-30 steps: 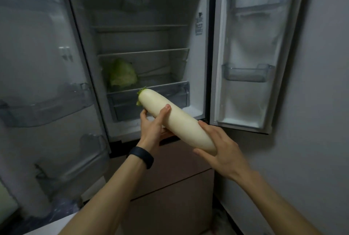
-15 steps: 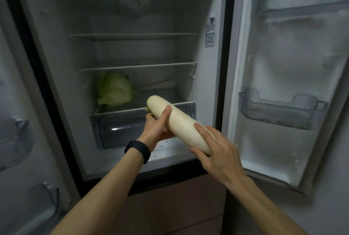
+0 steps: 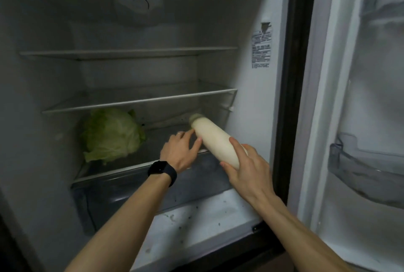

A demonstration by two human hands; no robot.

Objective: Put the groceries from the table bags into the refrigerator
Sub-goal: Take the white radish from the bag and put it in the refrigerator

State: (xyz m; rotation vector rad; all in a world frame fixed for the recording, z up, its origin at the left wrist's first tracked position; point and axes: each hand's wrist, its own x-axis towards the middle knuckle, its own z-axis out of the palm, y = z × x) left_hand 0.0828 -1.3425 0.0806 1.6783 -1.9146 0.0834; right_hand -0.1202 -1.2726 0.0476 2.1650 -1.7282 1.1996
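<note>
The right hand (image 3: 244,169) is wrapped around the near end of a long white radish (image 3: 215,140), thumb on the underside and forefinger laid along the top, so this hand is closed on it. The left hand (image 3: 180,151) lies just at nine o'clock of the radish with its fingers loosely spread and its fingertips (image 3: 197,141) touching the radish's side; it steadies rather than grips, and a ring shows on one finger. A black watch (image 3: 162,170) sits on the left wrist. The radish points away from the person toward eleven o'clock, its greenish stem end deep in the fridge and its body angled over the front edge of the lowest glass shelf (image 3: 113,170); whether its far end rests on the shelf cannot be told. At nine o'clock of the hands, well apart from the radish, a green cabbage (image 3: 112,135) sits on the same shelf by the left wall. Below that shelf is a clear drawer (image 3: 131,195), and beneath it the white fridge floor (image 3: 196,221), speckled with dark crumbs. At twelve o'clock two more shelves (image 3: 140,101) run across the compartment. A printed label (image 3: 261,49) is stuck on the right inner wall at one o'clock. At three o'clock the open door (image 3: 360,118) carries a clear bin (image 3: 367,169).
</note>
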